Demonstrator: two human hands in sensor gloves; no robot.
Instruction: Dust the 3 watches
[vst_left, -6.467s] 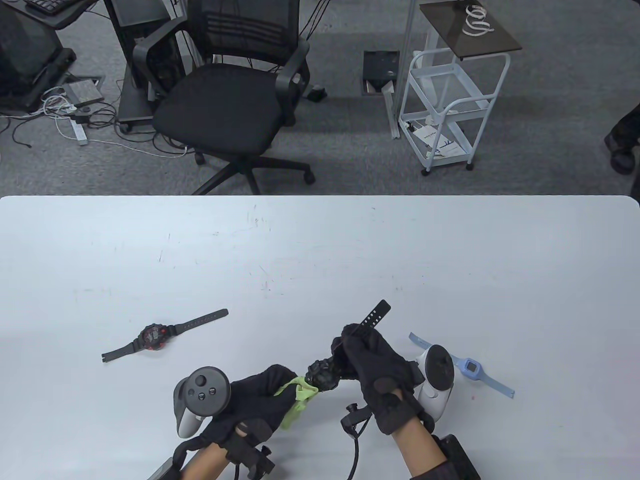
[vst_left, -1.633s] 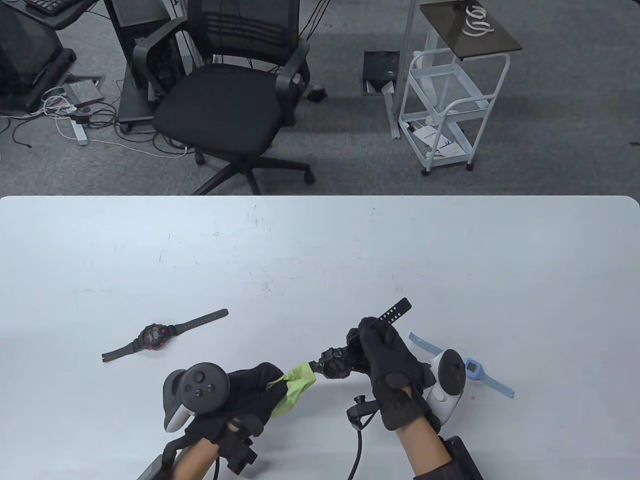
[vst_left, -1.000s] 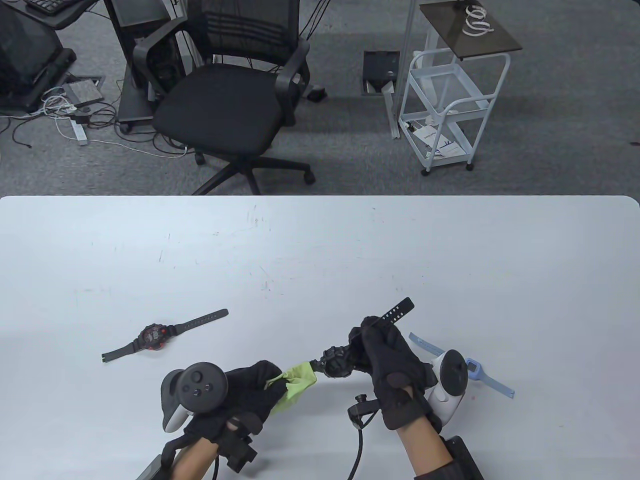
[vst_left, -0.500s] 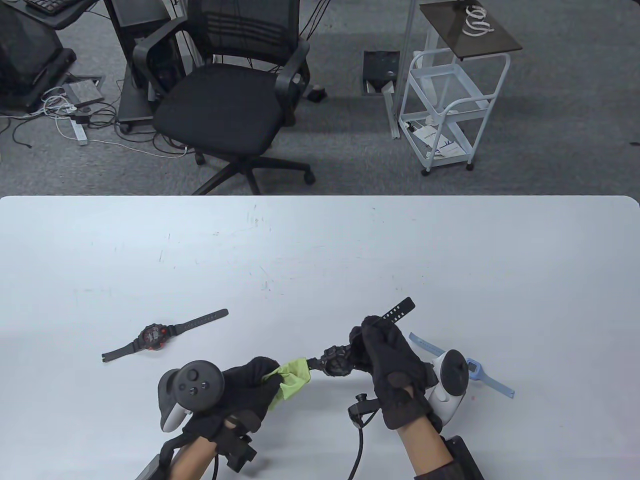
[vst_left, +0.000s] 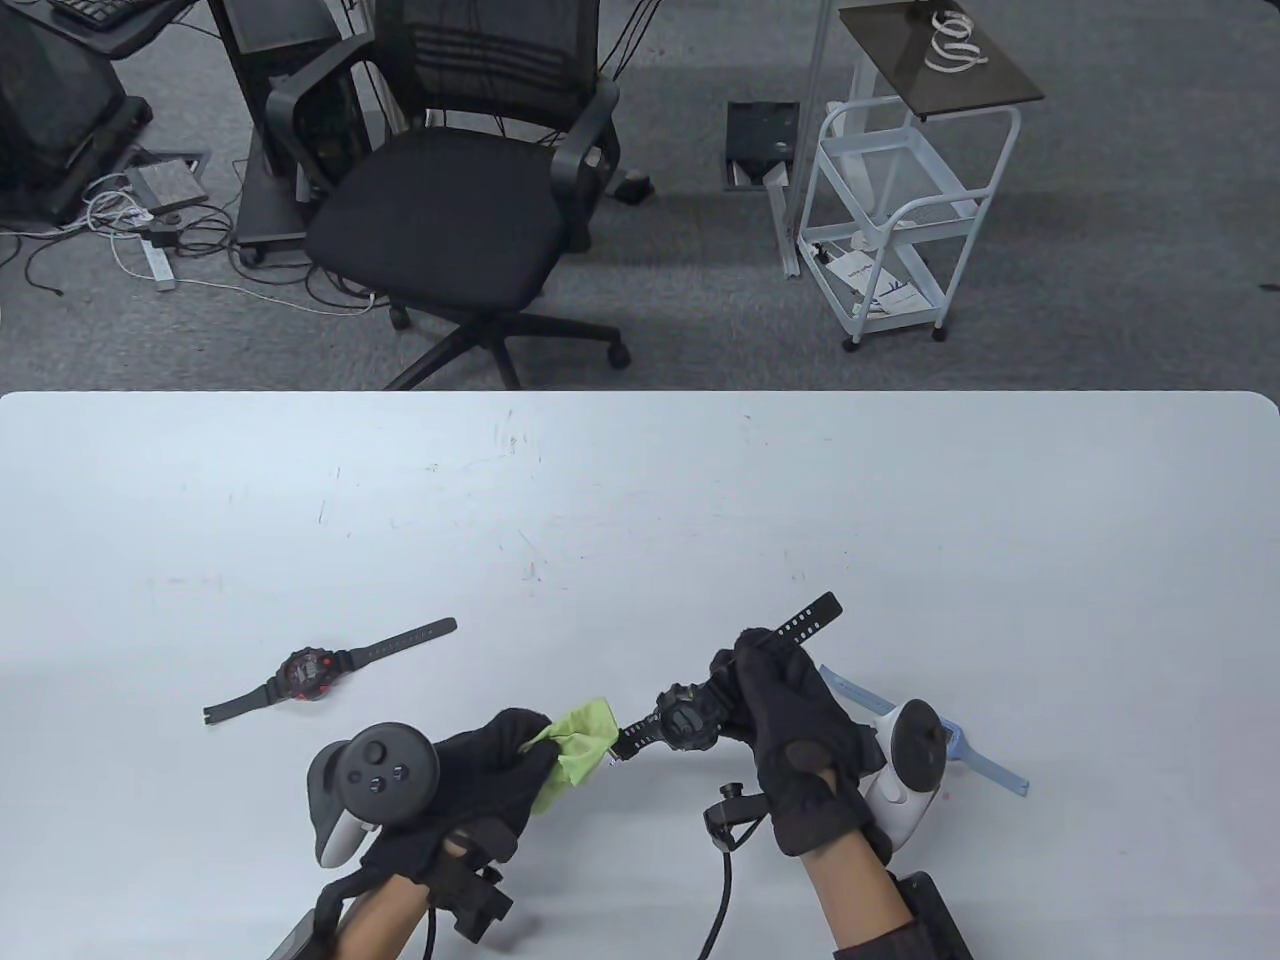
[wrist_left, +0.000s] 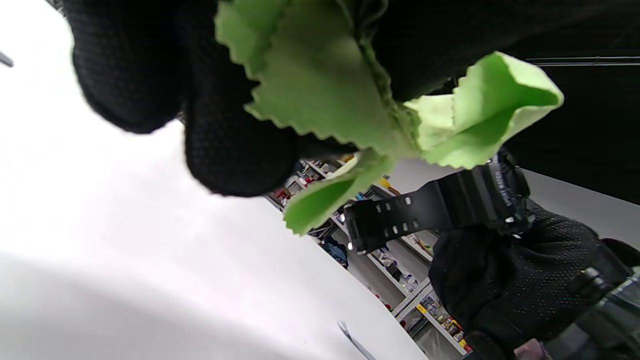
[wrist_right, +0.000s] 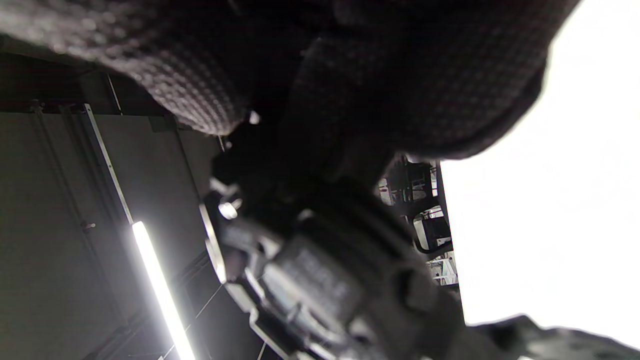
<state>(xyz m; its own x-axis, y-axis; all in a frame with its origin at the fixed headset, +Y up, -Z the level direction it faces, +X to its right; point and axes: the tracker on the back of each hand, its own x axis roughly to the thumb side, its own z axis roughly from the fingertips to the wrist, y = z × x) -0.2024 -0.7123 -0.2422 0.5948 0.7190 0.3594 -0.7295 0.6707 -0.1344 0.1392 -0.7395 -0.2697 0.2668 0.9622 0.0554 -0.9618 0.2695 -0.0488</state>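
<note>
My right hand (vst_left: 775, 690) grips a black watch (vst_left: 687, 720) by its far strap and holds it above the table; the strap's holed end (vst_left: 812, 615) sticks out beyond the fingers. My left hand (vst_left: 495, 760) pinches a green cloth (vst_left: 578, 740) whose edge meets the tip of the watch's near strap (wrist_left: 400, 220). The left wrist view shows the cloth (wrist_left: 350, 105) bunched between the gloved fingers (wrist_left: 235, 135). The right wrist view is filled by the watch case (wrist_right: 320, 280) under my fingers (wrist_right: 410, 75). A black watch with a red face (vst_left: 310, 672) lies at the left. A light blue watch (vst_left: 965, 752) lies at the right, partly behind the right tracker.
The white table (vst_left: 640, 500) stretches far beyond the hands. An office chair (vst_left: 450, 200) and a white wire cart (vst_left: 890, 200) stand on the floor past the table's far edge. A cable (vst_left: 722, 880) hangs from my right wrist.
The left hand drew the cloth leftward along the near strap to its tip. The right hand shifted slightly right with the black watch. The other two watches stayed put.
</note>
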